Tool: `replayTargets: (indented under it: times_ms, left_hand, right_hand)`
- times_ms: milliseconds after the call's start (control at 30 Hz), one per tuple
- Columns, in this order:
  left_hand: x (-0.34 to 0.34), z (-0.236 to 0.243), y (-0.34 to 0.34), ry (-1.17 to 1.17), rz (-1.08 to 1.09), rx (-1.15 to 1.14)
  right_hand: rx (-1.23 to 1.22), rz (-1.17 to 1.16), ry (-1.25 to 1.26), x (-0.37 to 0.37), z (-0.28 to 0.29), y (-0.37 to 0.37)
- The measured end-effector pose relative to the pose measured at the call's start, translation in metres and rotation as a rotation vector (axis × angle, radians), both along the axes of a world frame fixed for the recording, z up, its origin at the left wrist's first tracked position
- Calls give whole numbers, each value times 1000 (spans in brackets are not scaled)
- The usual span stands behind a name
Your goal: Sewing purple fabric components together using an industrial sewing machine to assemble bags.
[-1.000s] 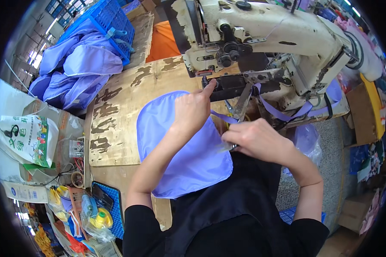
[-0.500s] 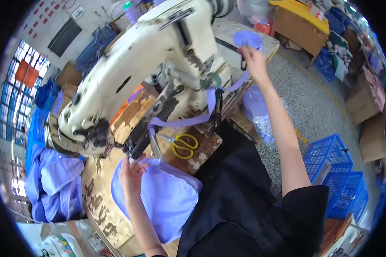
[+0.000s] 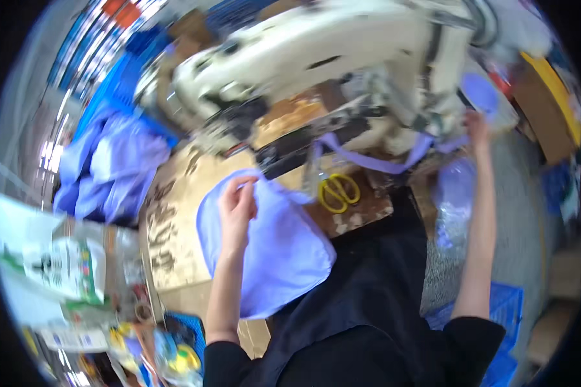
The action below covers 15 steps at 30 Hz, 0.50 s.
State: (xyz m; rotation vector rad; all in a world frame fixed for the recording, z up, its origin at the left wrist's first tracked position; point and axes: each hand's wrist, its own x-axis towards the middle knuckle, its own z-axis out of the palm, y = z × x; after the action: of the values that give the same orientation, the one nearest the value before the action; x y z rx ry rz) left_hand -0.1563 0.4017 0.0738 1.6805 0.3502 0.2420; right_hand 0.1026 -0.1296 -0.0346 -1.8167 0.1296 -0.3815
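My left hand (image 3: 237, 209), fingers loosely bent and apart, is over a lavender fabric piece (image 3: 271, 258) with rounded corners, on the wooden table (image 3: 171, 251). My right hand (image 3: 476, 132) reaches to the machine's right end, beside a lavender roll (image 3: 478, 91) and strap (image 3: 387, 161); its fingers are blurred. The strap loops across the front of a worn white sewing machine (image 3: 323, 45). Yellow-handled scissors (image 3: 339, 193) lie below the strap.
A blue crate (image 3: 103, 90) and lavender fabric pile (image 3: 110, 168) sit at the left, above a printed white bag (image 3: 61, 271). A plastic-wrapped lavender bundle (image 3: 452, 200), blue crates (image 3: 503, 309) and cardboard (image 3: 536, 109) are at the right.
The camera swung right, then back left. My left hand came down from the needle area over the fabric. My right hand left the metal tool it held and reached right toward the roll.
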Motion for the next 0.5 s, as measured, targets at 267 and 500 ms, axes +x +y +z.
replayTargets:
  times_ms: [267,500]
  left_hand:
    - [-14,8,-9,-119,-60,354]
    - [-7,13,-4,-171,-97,634]
  right_hand:
    - [-639,73,-461,98,279,-22]
    - [-698,-75,-407,152,229,4]
